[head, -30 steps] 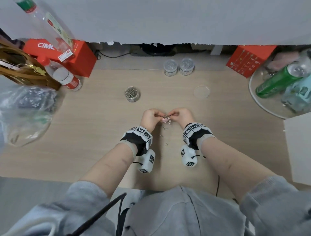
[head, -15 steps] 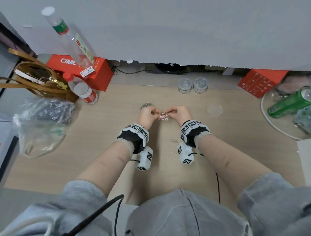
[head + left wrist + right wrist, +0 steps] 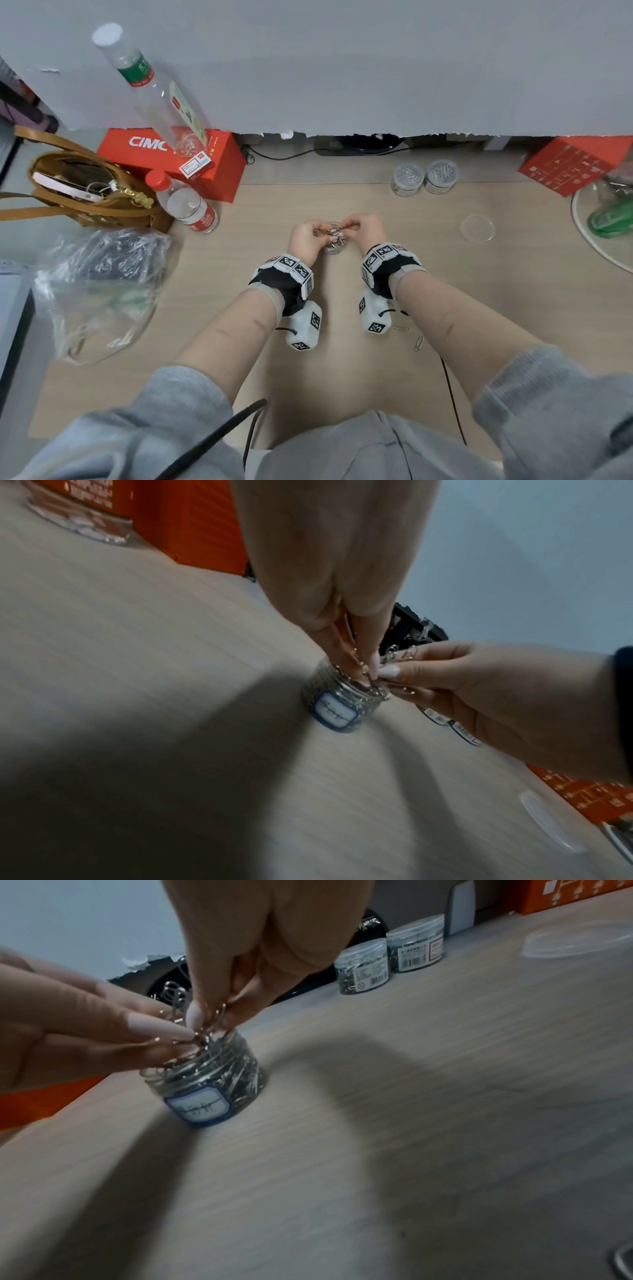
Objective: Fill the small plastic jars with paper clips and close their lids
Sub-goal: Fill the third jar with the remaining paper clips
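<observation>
A small clear jar (image 3: 334, 247) with a blue-edged label (image 3: 200, 1106) stands open on the table, nearly full of silver paper clips. Both hands hover right over its mouth. My left hand (image 3: 323, 233) and right hand (image 3: 346, 228) each pinch a tangled bunch of paper clips (image 3: 205, 1031) at the jar's rim (image 3: 346, 685). The jar's clear lid (image 3: 477, 228) lies flat to the right. Two closed jars (image 3: 407, 180) (image 3: 442, 175) full of clips stand at the back. Loose clips (image 3: 418, 342) lie near my right forearm.
At the left are a brown handbag (image 3: 85, 192), a crumpled plastic bag (image 3: 99, 277), a red box (image 3: 212, 171) and two bottles (image 3: 191, 209). At the right stand another red box (image 3: 568, 164) and a glass tray (image 3: 582, 233) holding a green can.
Both hands have carried the bunch of clips forward from the middle of the table to the open jar and now hold it over the jar's mouth.
</observation>
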Available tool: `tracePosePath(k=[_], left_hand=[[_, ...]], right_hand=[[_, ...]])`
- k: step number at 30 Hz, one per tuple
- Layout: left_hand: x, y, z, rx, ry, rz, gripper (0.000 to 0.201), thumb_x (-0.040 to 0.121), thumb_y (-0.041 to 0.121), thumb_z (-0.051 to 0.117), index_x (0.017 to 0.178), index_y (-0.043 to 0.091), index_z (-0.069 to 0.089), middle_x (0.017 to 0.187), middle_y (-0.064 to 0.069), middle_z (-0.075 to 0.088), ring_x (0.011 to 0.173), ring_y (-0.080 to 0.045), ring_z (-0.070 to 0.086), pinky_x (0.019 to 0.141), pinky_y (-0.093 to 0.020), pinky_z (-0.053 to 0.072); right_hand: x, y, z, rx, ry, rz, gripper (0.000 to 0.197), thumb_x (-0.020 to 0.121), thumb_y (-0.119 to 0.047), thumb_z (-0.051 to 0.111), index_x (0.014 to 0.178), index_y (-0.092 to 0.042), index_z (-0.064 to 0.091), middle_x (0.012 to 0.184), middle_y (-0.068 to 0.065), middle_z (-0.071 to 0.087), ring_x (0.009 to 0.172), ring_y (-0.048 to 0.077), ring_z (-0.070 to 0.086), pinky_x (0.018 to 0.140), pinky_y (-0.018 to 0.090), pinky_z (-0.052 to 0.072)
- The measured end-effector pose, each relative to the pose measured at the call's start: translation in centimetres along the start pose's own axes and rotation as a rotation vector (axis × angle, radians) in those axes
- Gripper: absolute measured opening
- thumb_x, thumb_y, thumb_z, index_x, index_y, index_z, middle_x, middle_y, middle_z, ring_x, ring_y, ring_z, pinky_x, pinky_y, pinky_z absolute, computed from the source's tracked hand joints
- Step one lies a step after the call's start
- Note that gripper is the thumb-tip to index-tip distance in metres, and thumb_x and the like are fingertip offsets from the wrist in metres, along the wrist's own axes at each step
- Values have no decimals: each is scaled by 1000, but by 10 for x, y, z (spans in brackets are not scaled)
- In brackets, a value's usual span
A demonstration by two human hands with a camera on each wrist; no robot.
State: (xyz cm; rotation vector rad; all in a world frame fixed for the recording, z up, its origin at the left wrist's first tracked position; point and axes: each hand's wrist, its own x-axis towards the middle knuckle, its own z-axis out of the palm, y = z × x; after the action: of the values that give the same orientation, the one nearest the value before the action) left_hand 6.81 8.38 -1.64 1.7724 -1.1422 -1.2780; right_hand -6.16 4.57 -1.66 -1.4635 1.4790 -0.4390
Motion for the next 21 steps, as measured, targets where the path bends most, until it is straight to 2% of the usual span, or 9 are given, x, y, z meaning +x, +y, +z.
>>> tracePosePath(k=[2,4,7,9,12,16,18,19,21], left_hand=[[-2,1,0,50,-14,38,35,79,-11,64,113,-8,60,88,-8,61,69,-6,51,68,-6,44],[-3,1,-1,85,-9,61,39,81,-12,59,120,-6,58,89,-9,59,70,-10,50,68,-5,43],[-3,-1,-1,155,3,90,40,81,-11,56,120,-4,59,86,-8,60,75,-15,52,70,-8,42],[-5,-2,0,167,2,102,39,81,-11,55,120,-3,60,85,-7,60,76,-15,52,68,-7,41],[-12,0,-1,156,-11,129,39,82,-9,58,119,-1,60,82,-8,59,74,-15,50,65,-8,41],[-11,-5,-2,169,18,123,38,82,-8,58,119,-1,61,89,-9,61,79,-16,53,70,-12,42],[-12,-6,-3,161,30,126,37,82,-7,60,118,-1,61,94,-10,62,81,-16,54,73,-9,41],[-12,-7,-4,154,30,130,36,82,-6,61,117,-1,62,95,-10,62,81,-16,54,72,-7,41],[-12,-8,-5,158,25,138,34,81,-4,63,115,2,64,91,-9,62,81,-17,55,73,-12,42]], right_hand=[[1,-1,3,5,4,-1,16,77,7,60,92,4,66,95,24,68,84,30,63,79,25,52],[1,-2,5,-27,-3,-16,18,78,8,59,93,1,66,95,22,69,90,33,65,87,40,51],[-1,-2,8,-51,3,-46,21,77,9,56,93,-1,67,94,20,69,84,27,63,87,41,51],[-2,-1,9,-59,12,-48,23,77,9,55,94,-2,67,95,18,68,79,19,59,87,40,50],[-7,-1,8,-54,5,-72,22,78,9,56,96,-1,66,95,19,68,82,20,59,87,34,49],[-12,1,4,-64,9,-116,24,78,7,58,98,-3,67,98,17,69,83,15,58,82,26,47],[-14,3,3,-65,5,-127,24,78,6,59,99,-3,67,99,16,69,84,19,61,72,12,44],[-16,4,2,-57,4,-129,24,79,6,58,100,-2,67,100,15,69,82,17,61,67,3,40],[-20,4,0,-20,9,-141,24,81,7,56,102,0,67,100,12,68,76,6,58,65,-2,37]])
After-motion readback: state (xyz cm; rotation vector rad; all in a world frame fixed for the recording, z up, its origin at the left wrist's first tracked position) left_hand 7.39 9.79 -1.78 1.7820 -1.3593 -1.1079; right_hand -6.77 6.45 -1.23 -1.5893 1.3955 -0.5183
